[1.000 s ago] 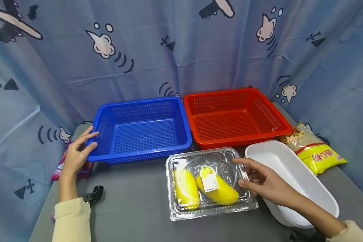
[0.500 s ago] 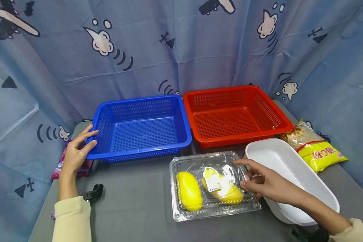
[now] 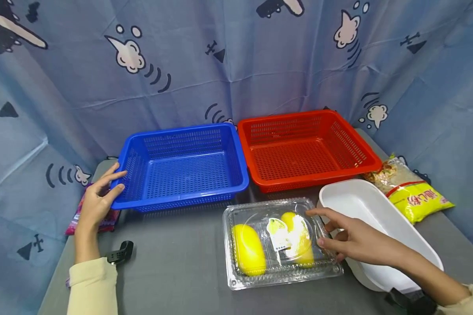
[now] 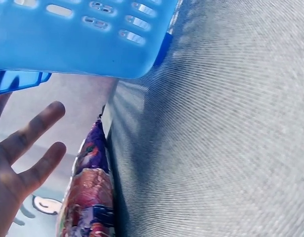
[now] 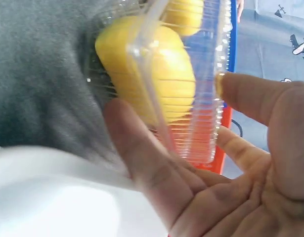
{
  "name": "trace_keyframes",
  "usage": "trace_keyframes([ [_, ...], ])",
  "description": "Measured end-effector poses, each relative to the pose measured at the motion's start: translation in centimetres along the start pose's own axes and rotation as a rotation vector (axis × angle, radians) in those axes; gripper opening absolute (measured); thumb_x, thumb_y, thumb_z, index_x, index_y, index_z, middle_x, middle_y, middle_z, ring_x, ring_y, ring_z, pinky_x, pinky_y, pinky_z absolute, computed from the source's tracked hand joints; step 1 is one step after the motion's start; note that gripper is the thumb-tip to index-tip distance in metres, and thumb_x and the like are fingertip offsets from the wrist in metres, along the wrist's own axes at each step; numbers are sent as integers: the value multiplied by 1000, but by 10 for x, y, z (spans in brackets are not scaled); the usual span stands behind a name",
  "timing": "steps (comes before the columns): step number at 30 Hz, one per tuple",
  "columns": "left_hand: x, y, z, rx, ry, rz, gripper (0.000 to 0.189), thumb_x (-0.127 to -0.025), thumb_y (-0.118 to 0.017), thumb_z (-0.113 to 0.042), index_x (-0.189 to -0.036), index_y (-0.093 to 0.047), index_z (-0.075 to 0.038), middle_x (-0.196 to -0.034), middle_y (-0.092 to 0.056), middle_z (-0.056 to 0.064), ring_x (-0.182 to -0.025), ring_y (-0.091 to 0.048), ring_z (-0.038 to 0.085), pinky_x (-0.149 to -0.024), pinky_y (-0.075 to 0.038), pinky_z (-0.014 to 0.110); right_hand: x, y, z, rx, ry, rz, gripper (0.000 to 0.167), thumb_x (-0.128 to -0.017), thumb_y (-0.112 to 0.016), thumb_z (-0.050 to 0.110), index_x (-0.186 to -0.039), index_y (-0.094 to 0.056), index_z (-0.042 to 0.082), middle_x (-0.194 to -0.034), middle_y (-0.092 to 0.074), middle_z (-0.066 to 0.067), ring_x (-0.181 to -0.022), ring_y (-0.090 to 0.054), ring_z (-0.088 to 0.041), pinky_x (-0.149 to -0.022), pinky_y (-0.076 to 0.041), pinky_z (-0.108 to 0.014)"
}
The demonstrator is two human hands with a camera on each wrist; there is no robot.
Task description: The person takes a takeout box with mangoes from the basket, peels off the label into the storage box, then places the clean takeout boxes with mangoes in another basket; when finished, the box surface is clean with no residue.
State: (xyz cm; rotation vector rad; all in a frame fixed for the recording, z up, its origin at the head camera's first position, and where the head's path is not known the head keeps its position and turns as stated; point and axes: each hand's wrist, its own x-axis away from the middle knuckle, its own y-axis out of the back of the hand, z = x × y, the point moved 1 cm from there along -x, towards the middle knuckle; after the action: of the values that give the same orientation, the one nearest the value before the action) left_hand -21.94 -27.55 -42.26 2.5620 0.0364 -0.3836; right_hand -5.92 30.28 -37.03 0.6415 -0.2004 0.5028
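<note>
My right hand (image 3: pixel 351 238) grips the right side of a clear plastic clamshell box (image 3: pixel 236 280), its index finger on the lid and its thumb at the nearer side. Inside lie two yellow mangoes (image 3: pixel 249 251), seen through the ribbed wall as yellow fruit (image 5: pixel 147 69) in the right wrist view. A white label with a mango picture (image 3: pixel 277 232) sticks to the lid. At the left end of a blue plastic basket (image 3: pixel 181 203), my left hand (image 3: pixel 96 203) touches the rim. Its fingers (image 4: pixel 35 131) are spread beneath the rim in the left wrist view.
Right of the blue basket stands a red basket (image 3: pixel 299 178). A white tub (image 3: pixel 378 210) sits under my right forearm, with a yellow food bag (image 3: pixel 414 192) beyond it. Near my left hand lies a purple-red packet (image 4: pixel 92 192). A patterned blue curtain (image 3: pixel 228 57) hangs behind.
The clamshell box has shifted slightly right with my right hand, and the right mango inside has turned from slanting to more upright. My left hand stays at the blue basket's rim.
</note>
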Motion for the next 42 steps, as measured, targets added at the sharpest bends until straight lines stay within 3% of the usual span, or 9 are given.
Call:
trace_keyframes([
  [4, 0, 2, -7, -27, -25, -1, 41, -99, -65, -14, -137, -62, -1, -163, -41, 6, -152, -37, 16, -106, -36, 11, 1, 7, 4, 17, 31, 21, 72, -97, -69, 25, -158, -33, 14, -124, -64, -25, -75, -71, -13, -59, -59, -34],
  [8, -1, 6, -22, -122, -38, 17, 41, -99, -66, -20, -137, -63, -4, -161, -42, 13, -153, -32, 38, -125, -25, 49, 4, 16, 8, 61, 55, 3, 72, -97, -70, 26, -159, -36, 16, -133, -60, -32, -70, -69, -13, -54, -55, -31],
  [10, -1, 8, -33, -160, -52, 16, 42, -99, -66, -23, -137, -64, -6, -161, -42, 14, -152, -30, 45, -121, -17, 69, 4, 20, 11, 122, 73, -43, 69, -96, -71, 28, -157, -41, 17, -134, -61, -31, -67, -67, -12, -52, -53, -29],
  [12, -1, 8, -47, -186, -74, 11, 42, -99, -66, -26, -137, -64, -9, -161, -43, 12, -151, -29, 46, -117, -15, 75, 3, 23, 15, 211, 88, -115, 65, -95, -72, 33, -153, -48, 18, -131, -65, -27, -66, -65, -7, -52, -51, -27],
  [16, -1, -2, -77, -158, -164, 8, 39, -96, -69, -22, -134, -67, -11, -159, -47, 9, -150, -33, 42, -116, -18, 76, -6, 25, 27, 351, 134, -246, 56, -92, -74, 38, -142, -61, 17, -121, -73, -11, -74, -63, -1, -56, -52, -23],
  [25, 1, -56, -126, -99, -355, 167, 35, -94, -72, -18, -129, -71, -20, -148, -59, 2, -143, -46, 29, -114, -34, 64, -47, 19, 47, 297, 399, -433, 25, -90, -78, 17, -115, -76, 20, -96, -72, 10, -78, -63, -3, -71, -56, -22],
  [28, 5, -78, -139, -94, -410, 246, 34, -94, -72, -20, -128, -71, -23, -144, -62, 1, -140, -50, 23, -114, -39, 58, -60, 19, 55, 240, 457, -406, 23, -89, -78, 13, -110, -78, 21, -90, -71, 12, -75, -62, -6, -67, -56, -23],
  [32, 12, -105, -152, -49, -468, 332, 31, -94, -72, -22, -125, -72, -25, -138, -65, -3, -135, -54, 18, -113, -42, 52, -75, 14, 64, 212, 464, -286, 21, -89, -79, 16, -109, -78, 23, -91, -71, 11, -73, -60, -10, -65, -53, -24],
  [42, 33, -154, -168, -28, -551, 527, 29, -94, -71, -27, -123, -74, -22, -137, -66, -6, -131, -58, 15, -110, -47, 48, -93, 1, 68, 299, 438, -39, 26, -87, -81, 22, -112, -79, 15, -99, -75, 4, -82, -60, -7, -75, -57, -28],
])
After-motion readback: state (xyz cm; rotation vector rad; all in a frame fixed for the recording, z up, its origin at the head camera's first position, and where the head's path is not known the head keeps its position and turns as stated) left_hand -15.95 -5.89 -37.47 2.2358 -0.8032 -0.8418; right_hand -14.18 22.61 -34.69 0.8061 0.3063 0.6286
